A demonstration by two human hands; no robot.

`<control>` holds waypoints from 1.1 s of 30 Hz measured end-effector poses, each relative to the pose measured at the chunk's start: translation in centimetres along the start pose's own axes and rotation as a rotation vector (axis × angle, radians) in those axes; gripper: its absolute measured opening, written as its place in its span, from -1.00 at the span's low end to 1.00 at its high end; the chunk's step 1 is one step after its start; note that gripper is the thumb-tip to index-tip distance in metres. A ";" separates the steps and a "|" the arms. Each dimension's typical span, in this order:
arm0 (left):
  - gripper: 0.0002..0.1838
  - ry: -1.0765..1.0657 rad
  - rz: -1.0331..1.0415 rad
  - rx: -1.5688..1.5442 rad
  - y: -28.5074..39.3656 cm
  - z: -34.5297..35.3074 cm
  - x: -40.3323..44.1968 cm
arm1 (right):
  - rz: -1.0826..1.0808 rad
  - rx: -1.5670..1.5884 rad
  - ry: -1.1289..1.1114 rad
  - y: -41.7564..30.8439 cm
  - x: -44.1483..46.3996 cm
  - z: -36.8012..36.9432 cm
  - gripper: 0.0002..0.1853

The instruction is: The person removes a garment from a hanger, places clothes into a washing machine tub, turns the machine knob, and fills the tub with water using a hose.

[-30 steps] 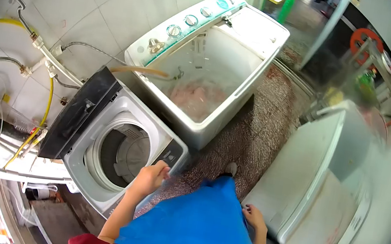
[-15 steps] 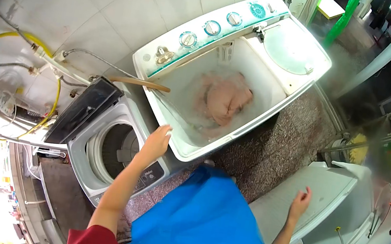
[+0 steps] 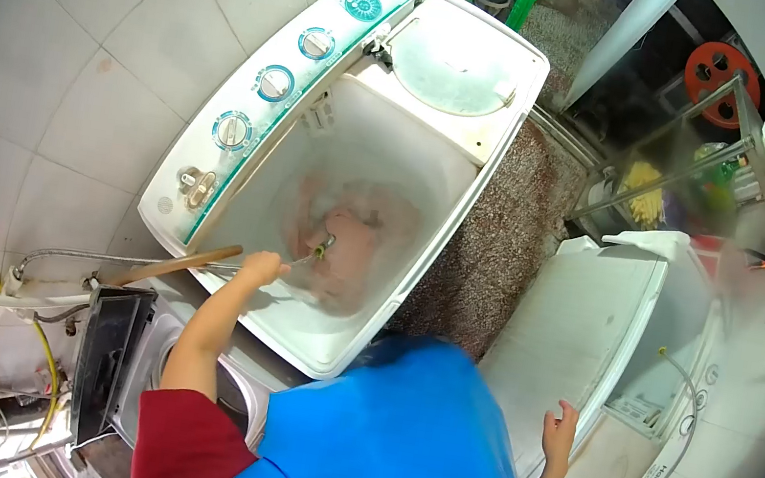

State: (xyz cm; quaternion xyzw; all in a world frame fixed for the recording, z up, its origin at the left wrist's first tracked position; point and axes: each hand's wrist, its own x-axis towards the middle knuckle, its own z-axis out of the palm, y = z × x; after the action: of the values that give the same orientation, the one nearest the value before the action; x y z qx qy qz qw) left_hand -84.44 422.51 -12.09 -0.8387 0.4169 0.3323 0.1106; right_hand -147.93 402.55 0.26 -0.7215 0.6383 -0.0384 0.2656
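My left hand is closed around a thin metal hose at the near-left rim of the twin-tub washing machine. The hose's end hangs over the tub, where pinkish cloth lies in cloudy water. Beside that hand, a tan tube reaches to the tub's edge. My right hand hangs in the air over the white machine on the right, its fingers apart and holding nothing.
A dark-lidded washer stands at the lower left, next to wall pipes and a yellow hose. On the right is another white machine, with a metal rack behind it. Speckled floor runs between the machines.
My left hand has moved from beside the dark-lidded washer to the tub's rim and taken hold of the hose. My right hand has risen from the right machine's near edge. The view has shifted.
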 end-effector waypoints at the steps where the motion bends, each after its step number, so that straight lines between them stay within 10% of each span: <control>1: -0.69 -0.004 -0.002 0.008 1.0 -1.4 -1.3 | 0.005 0.005 -0.005 0.5 -0.2 1.0 -0.57; 33: -0.62 0.197 0.031 0.075 8.4 -0.7 -19.4 | -0.317 -0.078 -0.571 -8.3 18.1 5.0 -0.54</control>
State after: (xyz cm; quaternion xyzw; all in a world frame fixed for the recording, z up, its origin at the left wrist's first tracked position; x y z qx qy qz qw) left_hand -98.92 429.06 1.83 -0.8561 0.4510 0.2340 0.0949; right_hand -135.17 387.57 -5.56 -0.8030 0.4188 0.1491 0.3968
